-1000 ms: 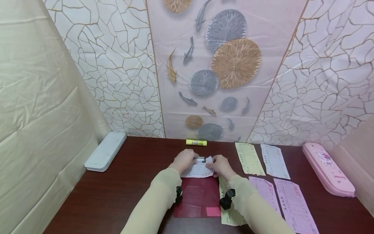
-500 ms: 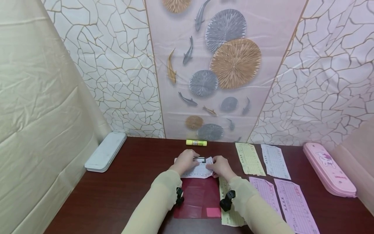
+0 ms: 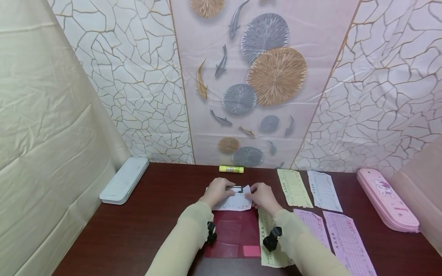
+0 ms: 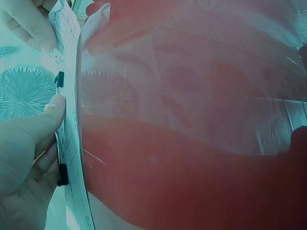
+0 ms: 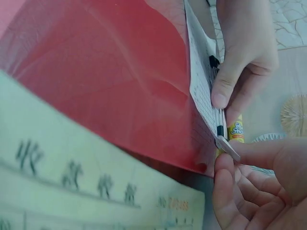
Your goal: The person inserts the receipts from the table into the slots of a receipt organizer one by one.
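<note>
A translucent red folder [image 3: 231,234] lies at the front middle of the table, with a white receipt sheet [image 3: 231,204] at its far edge. Along that edge runs a thin metal fastener with black end pieces [image 4: 63,175]. My left hand [image 3: 216,194] pinches the fastener bar, its thumb [image 4: 56,105] on the near face. At the sheet's right end, my right hand [image 3: 265,198] pinches the paper corner [image 5: 227,147] between thumb and finger. The left wrist view shows the folder's red cover raised beside the sheet. How the sheet sits under the bar is partly hidden by my fingers.
A yellow receipt [image 3: 274,253] lies by the folder's right side, partly under my right forearm. Further right are another yellow slip [image 3: 295,188], a white slip [image 3: 324,191], two purple slips [image 3: 350,239] and a pink pencil case [image 3: 388,199]. A glue stick [image 3: 231,169] and white case [image 3: 125,179] lie behind.
Both hands stay at the fastener and the sheet. My left hand has shifted slightly left along the bar, and my right thumb slightly toward the sheet's right edge.
</note>
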`<state>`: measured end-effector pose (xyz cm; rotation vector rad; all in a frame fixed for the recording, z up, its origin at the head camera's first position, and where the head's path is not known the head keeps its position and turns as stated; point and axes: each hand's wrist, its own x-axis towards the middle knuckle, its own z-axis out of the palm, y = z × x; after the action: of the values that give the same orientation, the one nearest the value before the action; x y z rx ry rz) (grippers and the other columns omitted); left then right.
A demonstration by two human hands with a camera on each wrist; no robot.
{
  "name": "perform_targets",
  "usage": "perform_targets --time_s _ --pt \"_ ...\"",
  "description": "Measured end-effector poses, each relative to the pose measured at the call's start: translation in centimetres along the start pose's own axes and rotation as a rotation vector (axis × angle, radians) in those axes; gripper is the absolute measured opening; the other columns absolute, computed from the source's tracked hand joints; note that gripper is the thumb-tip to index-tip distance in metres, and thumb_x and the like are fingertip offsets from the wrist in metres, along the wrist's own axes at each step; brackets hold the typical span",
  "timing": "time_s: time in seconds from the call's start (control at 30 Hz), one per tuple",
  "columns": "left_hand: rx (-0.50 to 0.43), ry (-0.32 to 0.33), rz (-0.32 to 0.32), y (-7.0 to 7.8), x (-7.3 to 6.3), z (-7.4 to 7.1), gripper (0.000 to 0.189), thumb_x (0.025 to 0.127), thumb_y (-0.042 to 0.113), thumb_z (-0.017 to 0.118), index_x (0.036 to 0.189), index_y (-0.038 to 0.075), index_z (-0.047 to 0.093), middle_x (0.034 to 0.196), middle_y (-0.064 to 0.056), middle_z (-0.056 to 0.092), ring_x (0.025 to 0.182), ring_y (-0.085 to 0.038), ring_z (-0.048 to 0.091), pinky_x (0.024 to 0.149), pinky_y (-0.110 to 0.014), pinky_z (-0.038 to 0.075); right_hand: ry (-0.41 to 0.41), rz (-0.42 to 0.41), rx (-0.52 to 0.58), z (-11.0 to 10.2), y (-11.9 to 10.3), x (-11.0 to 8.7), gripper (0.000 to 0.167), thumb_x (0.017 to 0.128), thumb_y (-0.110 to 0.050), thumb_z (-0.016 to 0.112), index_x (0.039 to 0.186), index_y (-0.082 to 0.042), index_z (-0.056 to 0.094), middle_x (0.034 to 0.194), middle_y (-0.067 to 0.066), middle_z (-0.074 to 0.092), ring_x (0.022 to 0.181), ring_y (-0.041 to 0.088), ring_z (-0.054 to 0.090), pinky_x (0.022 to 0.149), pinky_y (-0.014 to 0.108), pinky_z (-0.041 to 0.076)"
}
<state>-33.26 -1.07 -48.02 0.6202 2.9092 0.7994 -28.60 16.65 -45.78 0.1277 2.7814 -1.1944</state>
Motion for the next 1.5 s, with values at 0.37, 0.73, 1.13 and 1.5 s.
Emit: perform_targets --time_s 0.37,0.73,1.13,1.5 --pt "0.051 -0.003 -0.003 0.1 -0.2 -0.3 0.033 0.083 0.029 0.074 0.115 0.023 0.071 0.116 0.004 0.068 0.113 -0.018 0.058 0.093 -0.035 0.049 0.034 -0.080 -0.040 -2.3 1.4 0.1 0.017 0.086 -0.014 0.068 0.097 -0.001 0.067 0.073 0.008 0.067 0.061 0.016 0.060 0.053 0.028 0.051" --pt "0.077 0.012 0.016 -0.1 -0.2 -0.5 0.031 0.083 0.029 0.073 0.114 0.025 0.072 0.114 0.005 0.068 0.111 -0.016 0.060 0.094 -0.034 0.049 0.079 -0.191 -0.166 -5.4 4.0 1.2 0.015 0.086 -0.014 0.068 0.095 -0.001 0.068 0.087 0.010 0.068 0.077 0.019 0.063 0.067 0.035 0.053" --pt "0.068 -0.005 0.003 -0.3 0.1 -0.2 0.030 0.084 0.030 0.073 0.114 0.025 0.072 0.114 0.006 0.068 0.112 -0.015 0.059 0.094 -0.033 0.049 0.158 -0.285 -0.342 -9.6 8.6 3.0 0.016 0.086 -0.008 0.066 0.096 0.005 0.068 0.089 0.018 0.069 0.084 0.033 0.065 0.075 0.048 0.052" --pt "0.104 -0.007 0.001 -0.1 0.0 -0.3 0.029 0.084 0.031 0.072 0.113 0.027 0.072 0.111 0.009 0.069 0.110 -0.013 0.060 0.091 -0.030 0.050 0.213 -0.376 -0.441 -11.0 10.6 4.8 0.023 0.085 -0.002 0.062 0.102 0.013 0.065 0.101 0.030 0.065 0.090 0.045 0.063 0.082 0.054 0.050"
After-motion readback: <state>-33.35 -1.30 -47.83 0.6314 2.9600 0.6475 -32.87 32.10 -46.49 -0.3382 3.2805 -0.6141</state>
